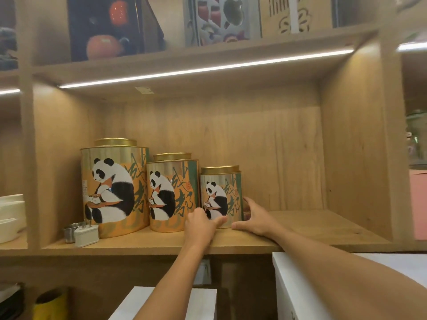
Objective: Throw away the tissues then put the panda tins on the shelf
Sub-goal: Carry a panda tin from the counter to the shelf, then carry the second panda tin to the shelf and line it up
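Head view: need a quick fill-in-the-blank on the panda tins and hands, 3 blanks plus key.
1. The number of panda tins standing on the shelf is ____.
2. From the large tin through the middle tin to the small tin, the tins get smaller toward the ____.
3. The left hand and right hand both touch the ____ tin.

Missing words: three; right; small
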